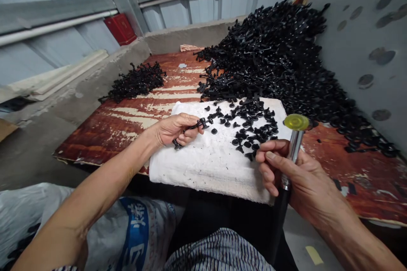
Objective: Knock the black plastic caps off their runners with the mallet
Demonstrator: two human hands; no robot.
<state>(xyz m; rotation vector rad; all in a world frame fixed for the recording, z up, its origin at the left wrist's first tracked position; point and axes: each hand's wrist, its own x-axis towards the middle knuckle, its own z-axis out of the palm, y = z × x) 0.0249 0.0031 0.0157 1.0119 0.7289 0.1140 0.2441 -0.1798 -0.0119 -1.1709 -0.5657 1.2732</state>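
Note:
My left hand (173,130) is closed around a thin black plastic part (201,123) with knobbed ends, one end sticking out past the fingertips. It hovers over the left side of a folded white towel (203,165). My right hand (305,182) grips a small hammer (296,123) by its shaft, loosely, with the fingers partly curled. The hammer has a translucent yellow face, a silver shaft and a black handle, and stands upright at the towel's right edge. Several small black cap-like pieces (248,144) lie scattered on the towel between both hands.
A large heap of black plastic parts (270,55) covers the back right of the worn red-brown board (95,131). A smaller pile (138,80) lies at the back left. A grey spotted panel (359,42) rises at right; plastic sacks (108,233) stand below at left.

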